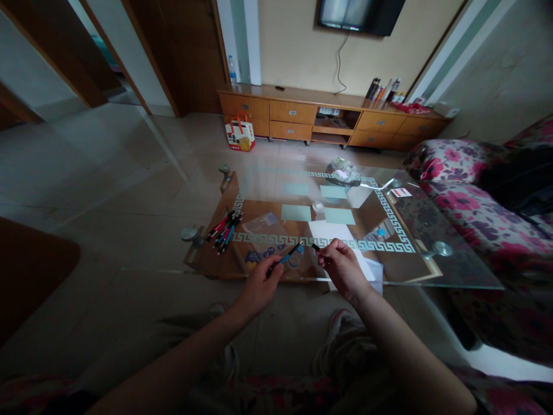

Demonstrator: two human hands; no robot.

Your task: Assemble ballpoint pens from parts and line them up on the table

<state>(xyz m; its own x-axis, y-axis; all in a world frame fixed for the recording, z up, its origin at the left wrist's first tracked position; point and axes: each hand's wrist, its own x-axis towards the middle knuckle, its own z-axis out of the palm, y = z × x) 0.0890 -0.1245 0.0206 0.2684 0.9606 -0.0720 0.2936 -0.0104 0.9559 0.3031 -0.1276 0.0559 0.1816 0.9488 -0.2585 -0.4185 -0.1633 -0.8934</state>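
My left hand [260, 282] is closed around a blue and black pen [290, 253], its dark tip pointing up and to the right. Just across a small gap, my right hand [339, 265] pinches a short black piece that looks like a pen cap [315, 247]. Both hands are over the near edge of the glass table [458, 265]. To the left on the glass lies a pile of pens [224, 231] in red, blue and black. A white sheet of paper [328, 230] lies behind my right hand.
A clear plastic sleeve [263, 223] and a bagged bundle [343, 171] are on the table. Beyond it, a paper bag [240, 135] stands before the wooden TV cabinet [291, 112]. A floral sofa [458, 202] borders the right side.
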